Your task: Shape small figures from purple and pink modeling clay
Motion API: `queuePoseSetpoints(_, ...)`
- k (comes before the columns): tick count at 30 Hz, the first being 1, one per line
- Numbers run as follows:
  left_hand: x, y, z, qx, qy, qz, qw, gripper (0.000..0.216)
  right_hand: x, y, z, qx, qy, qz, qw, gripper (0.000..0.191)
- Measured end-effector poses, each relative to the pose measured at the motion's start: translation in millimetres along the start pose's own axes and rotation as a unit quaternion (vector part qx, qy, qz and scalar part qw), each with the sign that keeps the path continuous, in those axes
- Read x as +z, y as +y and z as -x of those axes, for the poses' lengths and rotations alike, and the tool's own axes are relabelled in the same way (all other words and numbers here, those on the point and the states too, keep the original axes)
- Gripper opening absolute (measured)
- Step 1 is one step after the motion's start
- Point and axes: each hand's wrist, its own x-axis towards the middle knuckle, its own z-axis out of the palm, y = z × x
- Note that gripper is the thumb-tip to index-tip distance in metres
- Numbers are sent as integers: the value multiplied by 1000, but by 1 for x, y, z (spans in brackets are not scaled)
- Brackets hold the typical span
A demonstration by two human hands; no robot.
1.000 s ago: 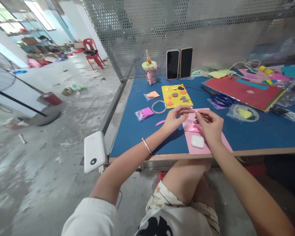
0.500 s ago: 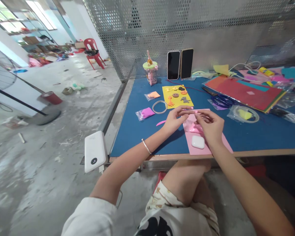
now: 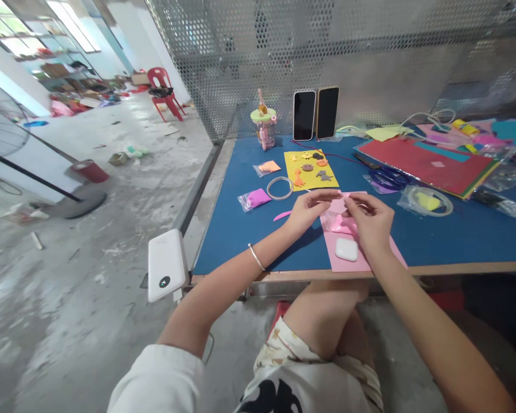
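Note:
Over the pink sheet (image 3: 389,252), my two hands meet at the fingertips around a tiny pink piece of clay (image 3: 340,195). My right hand (image 3: 372,221) pinches this piece between thumb and fingers. My left hand (image 3: 309,209) has its fingers stretched toward it, the thumb slightly apart; whether they touch the piece is hard to see. Below them lies a clear bag of pink clay (image 3: 343,225), with a white rounded case (image 3: 346,249) nearer me. A pink modelling knife (image 3: 282,215) lies left of my left hand. Small clay animal shapes sit on a yellow sheet (image 3: 290,166) beyond.
Bagged purple clay (image 3: 258,198), orange clay (image 3: 269,166) and a clear ring (image 3: 279,188) lie left. Two phones (image 3: 304,115) lean at the back beside a lidded cup (image 3: 264,126). Scissors (image 3: 387,178), coloured sheets (image 3: 430,163) and a bagged ring (image 3: 438,201) lie right.
My left fingertips have lowered slightly toward the pink piece. My right hand has shifted very slightly right, still pinching. The things on the table stay where they were.

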Motion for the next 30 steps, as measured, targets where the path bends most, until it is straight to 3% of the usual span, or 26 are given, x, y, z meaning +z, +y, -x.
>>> queuePoseSetpoints(10,3,7,3,-27,8,-13,1000,27,0,-2,0,-3,-4,-2,1000,26)
queuePoseSetpoints(30,1,1,3,-9,-3,-70,997,28,1,-6,3,-23,1,30,999,22)
